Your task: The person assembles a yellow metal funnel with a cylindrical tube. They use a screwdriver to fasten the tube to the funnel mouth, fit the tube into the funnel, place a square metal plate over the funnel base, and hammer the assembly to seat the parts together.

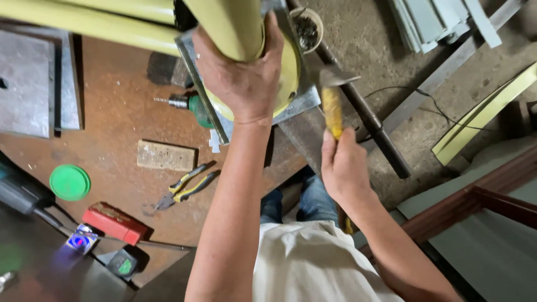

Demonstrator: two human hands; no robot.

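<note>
We press our left hand point(241, 78) flat, fingers spread, against a yellow-green metal post point(232, 25) where it meets a grey steel base plate point(299, 103); the palm rests on the post's lower end and on the rounded yellow flange point(290, 67) behind it, gripping nothing fully. Our right hand point(344, 168) is closed around the worn yellow handle of a scraper point(333, 106), whose grey blade points up and touches the edge of the base plate just right of the left hand.

Left of the left hand, a green-bodied drill point(187, 103) lies on the rusty desk point(112, 123), its chuck pointing away from us. Below it sit a pale block point(166, 155) and yellow-handled pliers point(184, 189), well apart from both hands. Further left lie a round green lid point(70, 182) and a red box point(114, 223). Above the right hand, a small bowl point(307, 27) of dark bits stands beside a dark steel bar point(366, 117) that runs down past the scraper. Grey metal strips point(442, 22) lie on the floor to the far right.
</note>
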